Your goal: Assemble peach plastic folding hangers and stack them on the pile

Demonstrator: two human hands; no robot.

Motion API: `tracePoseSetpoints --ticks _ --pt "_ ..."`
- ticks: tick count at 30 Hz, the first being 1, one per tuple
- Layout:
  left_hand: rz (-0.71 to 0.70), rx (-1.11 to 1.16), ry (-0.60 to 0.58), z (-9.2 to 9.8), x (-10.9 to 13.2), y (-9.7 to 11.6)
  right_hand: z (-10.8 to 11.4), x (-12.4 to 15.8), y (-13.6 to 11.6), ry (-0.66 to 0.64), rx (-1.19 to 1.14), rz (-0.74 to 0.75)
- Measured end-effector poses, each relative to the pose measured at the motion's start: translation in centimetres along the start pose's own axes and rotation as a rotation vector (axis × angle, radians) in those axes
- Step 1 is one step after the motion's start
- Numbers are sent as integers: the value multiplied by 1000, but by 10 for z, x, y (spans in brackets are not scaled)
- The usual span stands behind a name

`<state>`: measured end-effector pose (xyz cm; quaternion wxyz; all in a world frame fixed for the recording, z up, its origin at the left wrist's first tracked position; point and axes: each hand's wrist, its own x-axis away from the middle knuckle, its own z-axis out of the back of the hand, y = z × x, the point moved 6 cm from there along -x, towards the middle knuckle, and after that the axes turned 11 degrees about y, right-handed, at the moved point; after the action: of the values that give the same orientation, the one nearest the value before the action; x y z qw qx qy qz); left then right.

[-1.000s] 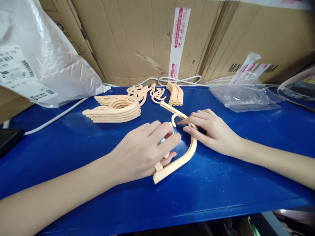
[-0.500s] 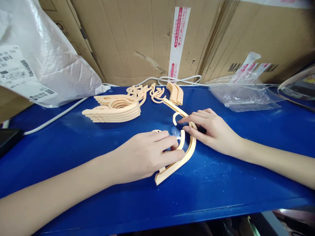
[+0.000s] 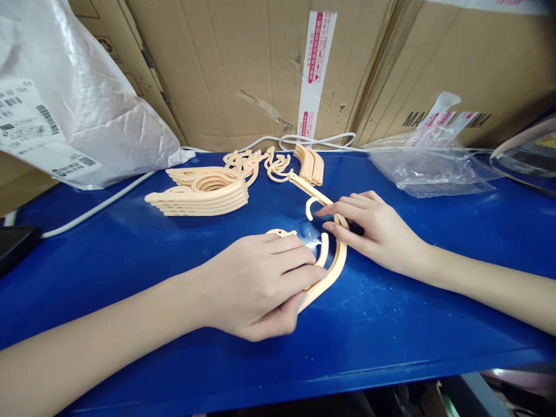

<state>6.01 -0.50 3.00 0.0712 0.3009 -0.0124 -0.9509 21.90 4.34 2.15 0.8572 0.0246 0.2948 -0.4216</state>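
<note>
A cream plastic folding hanger [image 3: 337, 269] lies unfolded on the blue tabletop [image 3: 391, 336], one arm pointing to the back and the other toward the front left. My left hand [image 3: 260, 284] is closed over the front arm, thumb on its near side, hiding that arm's end. A curved cream piece [image 3: 324, 250] sticks up beside those fingers. My right hand [image 3: 373, 229] pinches the hanger around its bend, with thumb and index finger a little apart. By the right index fingertip is a small cream hook [image 3: 310, 208].
Behind the left hand is a stack of cream hanger arms [image 3: 204, 200]. Loose hooks [image 3: 275, 165] and shorter curved pieces [image 3: 310, 165] lie farther back. Cardboard boxes [image 3: 243, 69] stand behind, with a silver-white parcel bag [image 3: 108, 110] at left and a clear plastic bag [image 3: 430, 165] at right.
My left thumb has come round to the near side of the hanger's front arm, covering its end. The left hand has shifted slightly toward the front. My right hand has hardly moved.
</note>
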Motion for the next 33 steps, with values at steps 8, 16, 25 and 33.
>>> tracePoseSetpoints --ticks 8,16,25,33 --pt "50 -13 -44 -2 0 -3 2 0 3 18 -12 -38" --pt "38 -65 -1 -1 0 -3 0 0 6 14 -39 -66" --pt "27 -72 30 0 -1 -2 0 0 4 21 -35 -34" --pt "31 -71 22 -2 0 -3 -1 1 4 8 -42 -15"
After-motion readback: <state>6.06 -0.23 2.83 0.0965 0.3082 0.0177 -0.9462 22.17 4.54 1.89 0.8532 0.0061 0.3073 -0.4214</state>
